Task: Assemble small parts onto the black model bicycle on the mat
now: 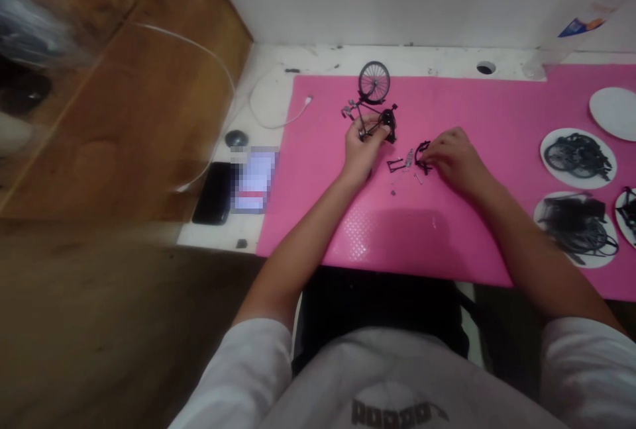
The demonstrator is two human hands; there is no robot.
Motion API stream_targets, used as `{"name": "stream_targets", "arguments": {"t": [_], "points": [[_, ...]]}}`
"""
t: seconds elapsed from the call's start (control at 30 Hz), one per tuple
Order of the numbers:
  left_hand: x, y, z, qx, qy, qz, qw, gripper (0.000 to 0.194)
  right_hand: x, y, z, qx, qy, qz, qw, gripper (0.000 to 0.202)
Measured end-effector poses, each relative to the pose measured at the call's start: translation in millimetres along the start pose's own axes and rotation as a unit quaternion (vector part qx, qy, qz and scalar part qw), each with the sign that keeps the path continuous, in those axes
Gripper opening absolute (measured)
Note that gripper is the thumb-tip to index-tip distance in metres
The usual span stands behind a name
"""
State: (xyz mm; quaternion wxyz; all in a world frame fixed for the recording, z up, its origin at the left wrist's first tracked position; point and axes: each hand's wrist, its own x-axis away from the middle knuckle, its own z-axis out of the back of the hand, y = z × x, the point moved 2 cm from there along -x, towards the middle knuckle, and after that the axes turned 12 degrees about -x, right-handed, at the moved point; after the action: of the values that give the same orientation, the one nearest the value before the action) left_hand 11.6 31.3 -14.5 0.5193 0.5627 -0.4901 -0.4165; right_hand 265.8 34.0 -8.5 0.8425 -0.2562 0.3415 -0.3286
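My left hand (365,145) is closed around the lower part of a small black model bicycle frame (362,118), with one spoked wheel (374,82) fitted at its far end. To the right, the fingertips of my right hand (447,151) are pinched on a curved black part (422,157) at the pink mat. Between the hands lie a small black bracket (396,165), a grey piece (409,158) and several tiny bits.
The pink mat (387,230) covers the table. White plates with black model parts (579,156) stand on the right, near a clear bottle (576,32). At left are a dark phone (215,192), a blurred-out screen (256,181), a round black object (236,139) and a white cable (285,126).
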Motion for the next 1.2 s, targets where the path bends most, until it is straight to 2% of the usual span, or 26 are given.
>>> {"name": "stream_targets", "arguments": {"t": [0.07, 0.17, 0.23, 0.43, 0.63, 0.77, 0.9, 1.07, 1.2], "points": [[-2.5, 6.5, 3.4, 0.012, -0.023, 0.039, 0.999, 0.037, 0.2, -0.7, -0.7, -0.005, -0.01, -0.002, 1.0, 0.019], [-5.3, 17.3, 9.9, 0.04, -0.097, 0.1, 0.989, 0.032, 0.7, -1.3, -2.6, -0.005, -0.015, -0.007, 1.0, 0.017], [-7.2, 22.9, 15.7, 0.057, -0.118, 0.115, 0.985, 0.029, 1.3, -0.5, -4.1, -0.002, -0.014, -0.013, 1.0, 0.017], [-20.3, 21.6, 31.3, 0.085, -0.077, 0.094, 0.989, 0.02, 3.7, 4.5, -6.4, -0.014, -0.037, -0.016, 0.999, 0.022], [-30.4, 12.4, 35.1, 0.06, -0.089, 0.055, 0.993, 0.022, 1.9, -2.1, -6.5, 0.021, -0.035, -0.023, 0.999, 0.021], [-28.0, 10.9, 33.0, 0.038, -0.082, 0.054, 0.994, 0.028, 1.0, -8.5, -6.9, 0.067, -0.017, -0.024, 0.997, 0.022], [-24.0, 10.8, 29.4, 0.04, -0.048, 0.044, 0.997, 0.037, 3.1, -10.5, -4.2, 0.117, 0.034, -0.031, 0.992, 0.02], [-17.0, 10.2, 18.1, 0.048, -0.031, 0.022, 0.998, 0.047, 5.1, -11.0, -5.5, 0.106, 0.07, -0.026, 0.992, 0.022], [-6.5, 11.1, 8.8, 0.015, -0.003, -0.007, 1.0, 0.052, 4.5, -11.6, -7.8, 0.103, 0.088, -0.028, 0.99, 0.028]]}}
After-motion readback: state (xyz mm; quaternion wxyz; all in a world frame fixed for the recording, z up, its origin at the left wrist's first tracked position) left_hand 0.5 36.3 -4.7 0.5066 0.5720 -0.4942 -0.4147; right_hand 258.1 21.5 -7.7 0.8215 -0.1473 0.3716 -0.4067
